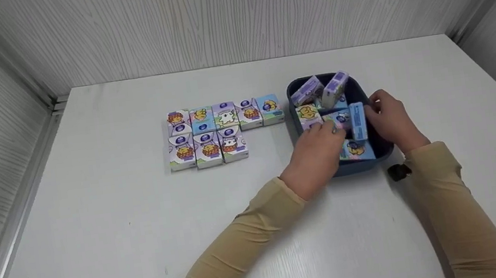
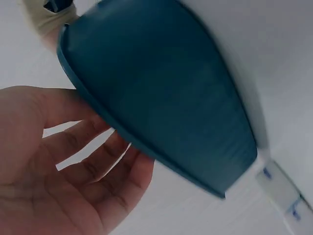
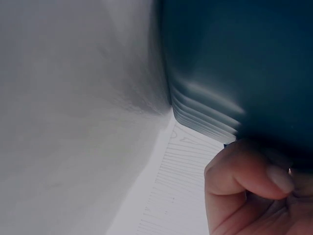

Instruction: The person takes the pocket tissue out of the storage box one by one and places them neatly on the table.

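A dark blue plastic bin [image 1: 349, 168] holds several small cartoon-printed packets, some lying flat and some tilted. My left hand [image 1: 314, 159] reaches over the bin's near left side, its fingers down among the packets beside a purple one [image 1: 309, 116]. In the left wrist view those fingers [image 2: 88, 166] pass behind the rim, which hides the tips. My right hand [image 1: 393, 121] is at the right rim, close to a blue packet [image 1: 358, 121] standing on edge. Its thumb [image 3: 259, 178] is bent inward in the right wrist view. I cannot tell whether either hand pinches a packet.
Left of the bin, several similar packets [image 1: 208, 149] lie side by side in two rows on the white table [image 1: 118, 215]. Grey wood-grain panels [image 1: 231, 20] stand at the back and both sides. A small black object [image 1: 399, 172] is at the right wrist.
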Demonstrator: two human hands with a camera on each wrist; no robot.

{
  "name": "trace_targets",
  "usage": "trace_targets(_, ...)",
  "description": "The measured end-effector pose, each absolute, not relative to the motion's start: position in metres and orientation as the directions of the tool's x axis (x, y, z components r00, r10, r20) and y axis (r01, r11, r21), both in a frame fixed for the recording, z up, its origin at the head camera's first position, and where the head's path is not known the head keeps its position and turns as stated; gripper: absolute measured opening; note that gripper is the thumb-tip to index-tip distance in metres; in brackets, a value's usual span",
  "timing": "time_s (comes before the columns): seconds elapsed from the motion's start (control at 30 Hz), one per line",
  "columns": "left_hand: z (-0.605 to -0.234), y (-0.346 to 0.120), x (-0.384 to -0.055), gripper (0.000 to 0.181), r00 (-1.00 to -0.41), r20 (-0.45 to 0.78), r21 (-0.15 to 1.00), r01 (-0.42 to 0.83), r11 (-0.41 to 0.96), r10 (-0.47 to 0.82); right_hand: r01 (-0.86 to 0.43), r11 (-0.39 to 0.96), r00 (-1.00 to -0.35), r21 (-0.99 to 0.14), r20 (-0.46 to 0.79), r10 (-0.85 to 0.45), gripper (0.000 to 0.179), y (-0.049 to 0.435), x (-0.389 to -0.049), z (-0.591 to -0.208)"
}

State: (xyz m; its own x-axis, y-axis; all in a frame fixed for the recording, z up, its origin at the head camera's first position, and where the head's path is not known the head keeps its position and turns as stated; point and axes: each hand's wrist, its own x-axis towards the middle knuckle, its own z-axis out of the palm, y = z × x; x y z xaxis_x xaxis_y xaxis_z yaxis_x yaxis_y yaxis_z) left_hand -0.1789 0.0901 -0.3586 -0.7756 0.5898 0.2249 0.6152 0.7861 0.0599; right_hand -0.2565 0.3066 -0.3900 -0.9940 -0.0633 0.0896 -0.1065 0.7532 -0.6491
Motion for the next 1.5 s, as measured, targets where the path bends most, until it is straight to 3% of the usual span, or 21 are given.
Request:
trace_targets(0.3, -0.368, 0.115, -0.187, 0.023, -0.683, 0.089, 0.209, 0.724, 0.657, 0.725, -0.094, 0.757, -0.995, -0.646, 0.077, -0.058, 0.03, 0.306, -0.257, -0.388)
trace_targets(0.53, -0.372, 0.116, -0.193, 0.026, -0.691, 0.013, 0.362, 0.677, 0.64, 0.723, -0.07, 0.765, -0.997, -0.64, 0.052, -0.048, 0.032, 0.305, -0.257, -0.385)
trace_targets(0.83, -0.372, 0.114, -0.194, 0.025, -0.678, 0.006, 0.284, 0.706, 0.648, 0.735, -0.093, 0.753, -0.996, -0.651, 0.062, -0.07, 0.034, 0.306, -0.257, -0.386)
trace_targets(1.13, -0.373, 0.11, -0.191, 0.024, -0.745, 0.049, 0.126, 0.665, 0.736, 0.665, -0.088, 0.745, -0.996, -0.661, 0.071, -0.055, 0.032, 0.306, -0.257, -0.387)
trace_targets(1.37, -0.374, 0.105, -0.194, 0.032, -0.818, 0.044, 0.166, 0.572, 0.803, 0.573, -0.09, 0.752, -0.996, -0.653, 0.069, -0.06, 0.033, 0.306, -0.255, -0.388)
trace_targets(1.5, -0.372, 0.104, -0.195, 0.034, -0.828, 0.002, 0.174, 0.552, 0.815, 0.561, -0.082, 0.751, -0.997, -0.655, 0.061, -0.055, 0.034, 0.306, -0.255, -0.388)
